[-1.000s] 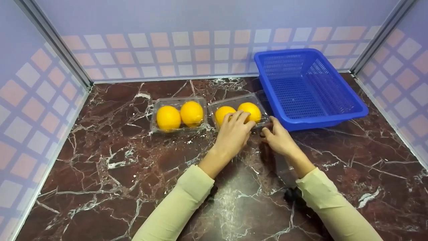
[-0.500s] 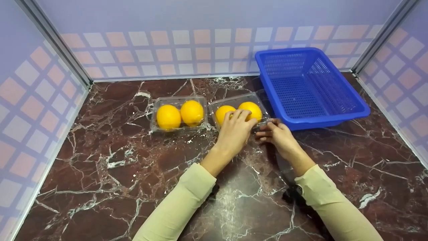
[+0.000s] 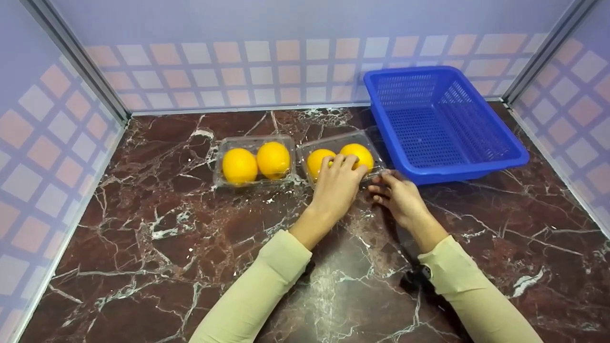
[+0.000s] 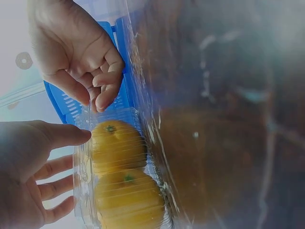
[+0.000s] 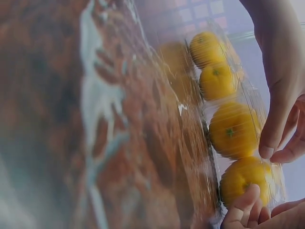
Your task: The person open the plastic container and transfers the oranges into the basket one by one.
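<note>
- Right hand (image 3: 402, 200) changed since a second ago: fingers drawn in at the box corner; left hand (image 3: 336, 186) barely moved.
- Right: thumb and finger look pinched on that near right corner. Left: fingers spread, resting over the top.
- Right clear box (image 3: 333, 141) on counter (image 3: 167, 267), two yellow fruits (image 3: 360, 153) inside; change suggests its edge is being worked, nothing out yet.
- Left clear box (image 3: 248, 142) just beside, two more fruits (image 3: 239, 166), untouched.
- Blue basket (image 3: 469, 172) farther right.
</note>
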A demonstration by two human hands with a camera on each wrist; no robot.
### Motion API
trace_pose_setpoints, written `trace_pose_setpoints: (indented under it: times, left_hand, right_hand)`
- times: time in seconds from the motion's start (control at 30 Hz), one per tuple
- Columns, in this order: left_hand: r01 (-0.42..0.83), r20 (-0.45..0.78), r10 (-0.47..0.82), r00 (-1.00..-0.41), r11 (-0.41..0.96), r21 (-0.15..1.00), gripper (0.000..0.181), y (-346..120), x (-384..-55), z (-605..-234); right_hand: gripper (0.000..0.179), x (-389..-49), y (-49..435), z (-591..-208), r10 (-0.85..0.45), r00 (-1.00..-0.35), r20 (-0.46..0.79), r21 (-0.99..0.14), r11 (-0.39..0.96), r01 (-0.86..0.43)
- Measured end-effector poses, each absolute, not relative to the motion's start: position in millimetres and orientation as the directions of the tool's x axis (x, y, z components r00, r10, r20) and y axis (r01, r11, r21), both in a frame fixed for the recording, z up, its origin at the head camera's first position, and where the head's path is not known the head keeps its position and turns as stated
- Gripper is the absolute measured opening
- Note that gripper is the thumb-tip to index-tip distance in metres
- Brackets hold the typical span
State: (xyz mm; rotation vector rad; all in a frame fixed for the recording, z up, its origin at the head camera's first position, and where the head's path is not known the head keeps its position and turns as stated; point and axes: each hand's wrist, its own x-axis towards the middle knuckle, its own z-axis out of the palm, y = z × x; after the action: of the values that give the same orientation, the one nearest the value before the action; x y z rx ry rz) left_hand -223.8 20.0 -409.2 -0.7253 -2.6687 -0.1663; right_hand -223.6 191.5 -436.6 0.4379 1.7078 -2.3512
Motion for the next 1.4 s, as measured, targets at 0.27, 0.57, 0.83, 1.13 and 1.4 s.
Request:
trace_pose_setpoints:
  times: [0.27, 0.57, 0.83, 1.13, 1.4]
  left_hand:
    - [0.507, 0.392, 0.463, -0.795, 0.862, 0.010, 0.017, 20, -226, -407]
    - [0.485, 0.414, 0.447, -0.793, 0.874, -0.014, 0.022, 25, -225, -408]
    - [0.466, 0.401, 0.448, -0.799, 0.883, -0.057, 0.026, 28, -225, -408]
    - [0.443, 0.405, 0.440, -0.801, 0.892, -0.093, 0.022, 29, -224, -409]
    - [0.443, 0.361, 0.431, -0.827, 0.895, -0.054, 0.025, 31, -223, -407]
  right_hand:
    - [0.010, -225, 190, -438, 0.051, -0.935, -0.350, -0.886, -0.342, 0.313]
    - [0.012, -225, 189, -441, 0.058, -0.933, -0.355, -0.867, -0.393, 0.305]
    - [0.023, -226, 188, -442, 0.065, -0.941, -0.332, -0.869, -0.410, 0.278]
    - [0.026, -228, 187, -441, 0.080, -0.942, -0.325, -0.876, -0.402, 0.268]
    - [0.024, -227, 188, -440, 0.080, -0.934, -0.347, -0.863, -0.417, 0.285]
